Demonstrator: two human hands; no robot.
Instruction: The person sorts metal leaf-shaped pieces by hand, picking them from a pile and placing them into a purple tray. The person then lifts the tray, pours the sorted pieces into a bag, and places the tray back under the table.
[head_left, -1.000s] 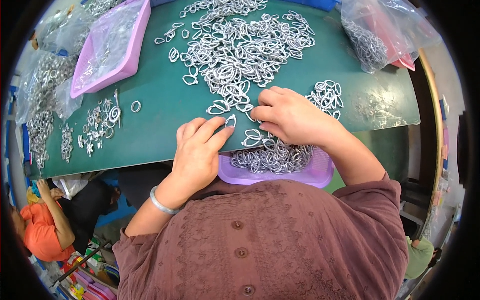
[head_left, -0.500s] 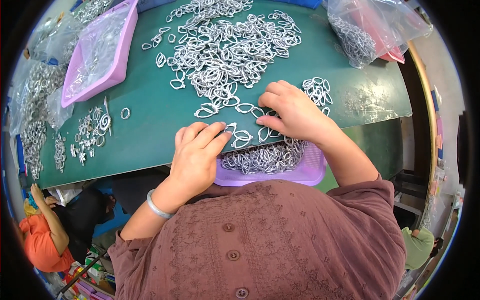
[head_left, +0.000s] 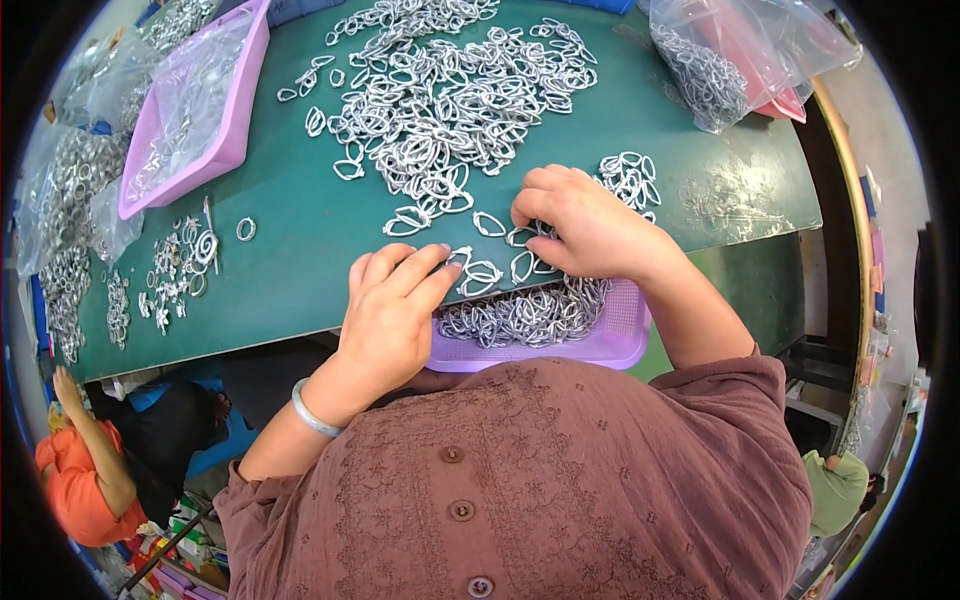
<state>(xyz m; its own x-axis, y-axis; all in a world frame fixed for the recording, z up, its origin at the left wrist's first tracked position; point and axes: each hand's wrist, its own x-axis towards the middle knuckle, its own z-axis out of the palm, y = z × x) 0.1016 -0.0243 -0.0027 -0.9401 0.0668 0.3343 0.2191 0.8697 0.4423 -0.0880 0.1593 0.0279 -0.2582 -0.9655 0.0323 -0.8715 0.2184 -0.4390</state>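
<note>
My left hand point(head_left: 393, 300) rests at the near edge of the green table point(head_left: 290, 240), fingers stretched out, fingertips beside a few loose oval silver metal rings point(head_left: 483, 273). My right hand point(head_left: 585, 225) is bent over other rings to the right, with thumb and fingers curled around a silver ring point(head_left: 517, 237) partly hidden beneath them. One single oval ring point(head_left: 489, 224) lies just left of its fingertips. Beyond both hands spreads a large heap of the same rings point(head_left: 440, 110). Below the table edge, a purple basket point(head_left: 636, 335) holds many darker grey rings point(head_left: 530, 315).
A smaller ring pile point(head_left: 628, 178) lies beyond my right hand. At the far right, a clear bag of rings point(head_left: 700, 80) leans on a red tray point(head_left: 788, 104). To the left are a pink tray point(head_left: 236, 140) and small metal parts point(head_left: 180, 265). A person in orange point(head_left: 85, 490) sits at lower left.
My right hand has shifted slightly, its fingers curling lower over the rings. A ring near its fingertips now lies apart. The left hand stays nearly in place.
</note>
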